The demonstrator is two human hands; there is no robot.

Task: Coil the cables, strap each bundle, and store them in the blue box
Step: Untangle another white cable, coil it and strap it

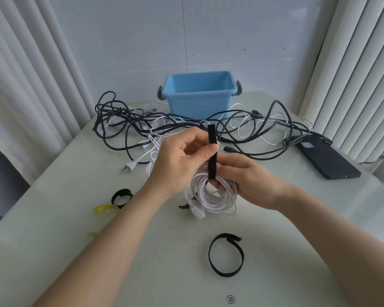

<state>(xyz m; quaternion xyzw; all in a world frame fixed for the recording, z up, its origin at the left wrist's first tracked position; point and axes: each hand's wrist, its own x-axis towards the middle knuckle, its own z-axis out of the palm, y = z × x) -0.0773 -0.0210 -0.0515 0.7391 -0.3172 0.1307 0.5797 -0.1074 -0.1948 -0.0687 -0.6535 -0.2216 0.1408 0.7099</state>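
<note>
Above tabletop (75, 251) centre: left grip (180, 151) pinches black strap (211, 134) upright, right grip (246, 180) clutches white cable coil (217, 200). Pull strap taut, wrap snug round bundle; blue box (197, 105) sits behind, well apart.

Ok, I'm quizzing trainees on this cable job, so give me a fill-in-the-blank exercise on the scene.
1. The left hand pinches a strap whose colour is ____.
2. The right hand holds a coiled cable whose colour is ____.
3. Behind the tangled cables stands a blue ____.
Missing words: black; white; box.
</note>
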